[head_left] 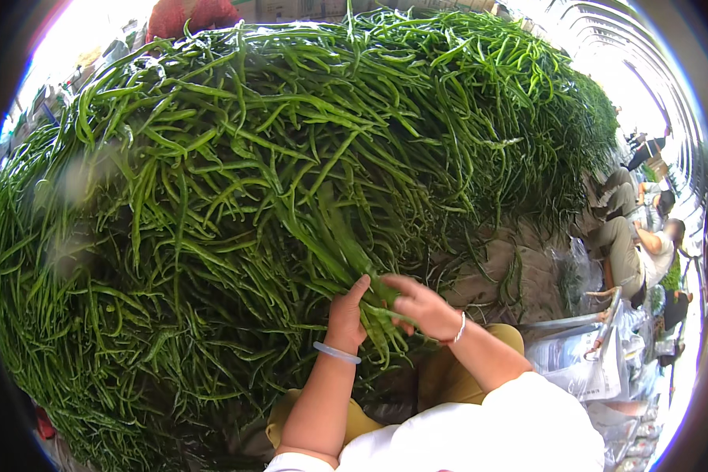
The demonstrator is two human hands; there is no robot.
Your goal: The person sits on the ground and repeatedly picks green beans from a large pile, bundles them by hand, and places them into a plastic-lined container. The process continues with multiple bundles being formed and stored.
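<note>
A bundle of long green chili peppers [330, 236] lies in my left hand [348, 315], its thumb up along the near side. The stalks point up and away from me, and several loose ends hang below the grip. Against the bundle's right side is my right hand [425, 307], blurred, with its fingers bent around or over some peppers; its exact hold is hard to make out. Beneath and beyond both hands spreads a large heap of green chili peppers [212, 147].
To the right of the heap lies a brown sheet [501, 265] with a few stray peppers. A metal-framed seat [566, 321] and printed plastic bags [590, 366] stand at my right. Farther off, a seated person [649, 253] is at work. A red sack [192, 17] rests behind the heap.
</note>
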